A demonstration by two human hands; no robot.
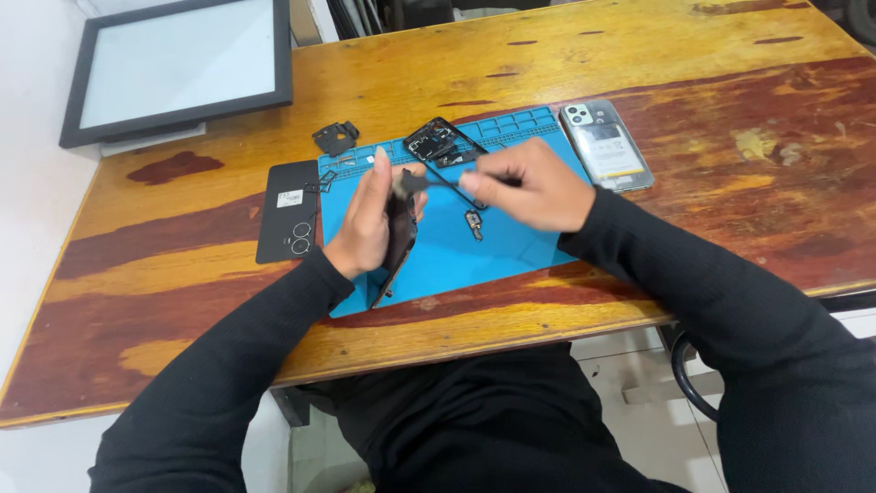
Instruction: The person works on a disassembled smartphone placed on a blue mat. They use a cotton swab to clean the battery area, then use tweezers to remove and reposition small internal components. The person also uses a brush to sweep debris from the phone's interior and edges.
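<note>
Gripping the dark phone body (398, 239) upright over the blue repair mat's (511, 242) near-left corner, the left hand (365, 224) should stay steady while the right hand (534, 189), fingers pinched around a thin black tool (436, 181), works gently at its top edge.

1. The left hand (363, 224) covered most of the dark phone (398, 239) it held on edge; only a narrow strip showed.
2. The right hand (529, 187) hid the grip of a thin dark tool (429, 181), whose tip was too blurred to identify.
3. The frame (445, 146) on the blue mat (511, 242) lay partly behind both hands.
4. The small part (474, 224) on the mat was too small to tell.
5. The mat's near left corner was hidden by the left wrist.
6. The monitor (178, 68) was cut off by the top edge.
7. The table (693, 73) ran past the right edge.
</note>
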